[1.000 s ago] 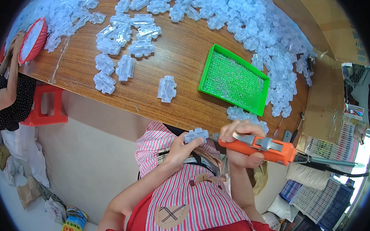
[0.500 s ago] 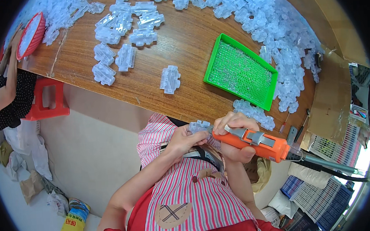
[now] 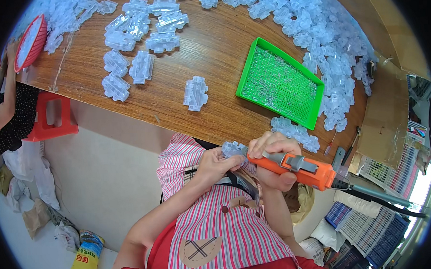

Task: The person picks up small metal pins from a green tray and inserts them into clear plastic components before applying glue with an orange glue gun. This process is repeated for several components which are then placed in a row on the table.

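Observation:
Between the fingers of my left hand (image 3: 213,166) is a clear plastic part (image 3: 232,148), held just off the table's near edge. My right hand (image 3: 277,161) grips an orange electric screwdriver (image 3: 309,172) lying sideways, its front end pointing left at the part. Fingers and the tool's nose hide the exact contact between bit and part. Ahead of my right hand stands a green tray (image 3: 280,85) with many small metal screws (image 3: 266,76) in it. Several clear plastic parts (image 3: 296,132) lie between the tray and the table's near edge.
A single clear part (image 3: 195,93) lies mid-table, with more grouped behind it. Large heaps of parts (image 3: 312,27) fill the far right. At the left a co-worker's arm (image 3: 9,91) holds a red basket (image 3: 31,44) beside a red stool (image 3: 56,116). A cable trails right from the screwdriver.
Both hands keep almost the same pose, with the screwdriver still against or close to the plastic part. The view has shifted very slightly. The red basket tilts a little differently.

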`<state>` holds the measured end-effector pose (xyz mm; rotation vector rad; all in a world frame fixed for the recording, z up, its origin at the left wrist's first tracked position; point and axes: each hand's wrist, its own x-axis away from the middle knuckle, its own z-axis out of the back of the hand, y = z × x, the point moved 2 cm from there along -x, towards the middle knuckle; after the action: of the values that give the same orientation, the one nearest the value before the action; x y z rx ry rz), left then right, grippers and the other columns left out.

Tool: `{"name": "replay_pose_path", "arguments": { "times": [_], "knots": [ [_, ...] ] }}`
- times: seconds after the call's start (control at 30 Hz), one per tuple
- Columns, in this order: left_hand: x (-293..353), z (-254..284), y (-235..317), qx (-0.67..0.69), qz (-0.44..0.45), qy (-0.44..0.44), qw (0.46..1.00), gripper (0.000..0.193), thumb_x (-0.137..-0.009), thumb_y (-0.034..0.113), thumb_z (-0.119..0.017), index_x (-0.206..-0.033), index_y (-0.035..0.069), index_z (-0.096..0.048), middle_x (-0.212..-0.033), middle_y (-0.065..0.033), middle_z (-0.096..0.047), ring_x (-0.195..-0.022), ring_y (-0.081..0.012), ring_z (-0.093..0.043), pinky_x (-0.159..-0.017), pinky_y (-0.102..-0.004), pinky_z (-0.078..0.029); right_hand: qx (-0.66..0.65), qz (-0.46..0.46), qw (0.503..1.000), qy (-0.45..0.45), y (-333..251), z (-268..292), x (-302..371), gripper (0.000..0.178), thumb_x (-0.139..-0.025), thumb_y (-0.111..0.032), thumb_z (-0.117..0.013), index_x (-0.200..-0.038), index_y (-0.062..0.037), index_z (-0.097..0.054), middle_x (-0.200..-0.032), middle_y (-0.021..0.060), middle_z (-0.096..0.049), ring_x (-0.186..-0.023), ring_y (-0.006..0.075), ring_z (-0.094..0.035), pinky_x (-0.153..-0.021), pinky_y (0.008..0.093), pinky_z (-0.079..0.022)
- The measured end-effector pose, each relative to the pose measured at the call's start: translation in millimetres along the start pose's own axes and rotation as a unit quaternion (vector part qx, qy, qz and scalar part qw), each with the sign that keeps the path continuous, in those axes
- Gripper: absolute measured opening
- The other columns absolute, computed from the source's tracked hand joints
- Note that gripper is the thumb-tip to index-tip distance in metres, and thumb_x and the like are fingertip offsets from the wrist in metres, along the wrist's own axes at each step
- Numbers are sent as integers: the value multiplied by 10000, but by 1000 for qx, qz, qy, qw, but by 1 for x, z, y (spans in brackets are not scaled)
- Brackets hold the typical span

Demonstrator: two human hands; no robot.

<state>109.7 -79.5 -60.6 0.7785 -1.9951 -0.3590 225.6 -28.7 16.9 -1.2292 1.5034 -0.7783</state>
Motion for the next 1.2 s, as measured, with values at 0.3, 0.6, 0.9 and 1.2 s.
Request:
{"name": "replay_pose_path", "arguments": {
  "times": [0.3,0.6,0.9,1.2],
  "knots": [
    [0,-1,3,25,-27,-2,999,155,-802,125,-710,-811,-4,-624,-754,-35,-633,-661,-71,-576,-621,-215,-475,-5,5,999,-34,3,-4,4,648,-724,-612,-685,-909,-21,-496,-731,91,-533,-643,196,-548,-539,320,-459],
    [6,-1,2,-94,-13,29,995,296,-787,285,-720,-852,8,-637,-709,-24,-622,-589,-72,-558,-535,-210,-448,-7,-35,999,17,-5,4,1,760,-782,-697,-546,-1031,19,-496,-725,93,-516,-572,173,-512,-477,296,-448],
    [-1,4,-3,-64,-26,-79,995,372,-927,299,-582,-1104,-25,-622,-934,-37,-660,-851,-71,-585,-767,-238,-478,-42,-3,999,2,-15,0,-8,716,-740,-651,-645,-962,22,-542,-756,94,-535,-624,184,-523,-527,312,-458],
    [-2,3,-8,-89,-71,-62,992,341,-921,282,-597,-1085,-14,-637,-890,-12,-651,-784,-48,-564,-708,-224,-472,26,16,999,-14,-1,3,-8,694,-809,-675,-534,-952,4,-496,-716,86,-497,-604,185,-522,-502,305,-462]
  ]
}}
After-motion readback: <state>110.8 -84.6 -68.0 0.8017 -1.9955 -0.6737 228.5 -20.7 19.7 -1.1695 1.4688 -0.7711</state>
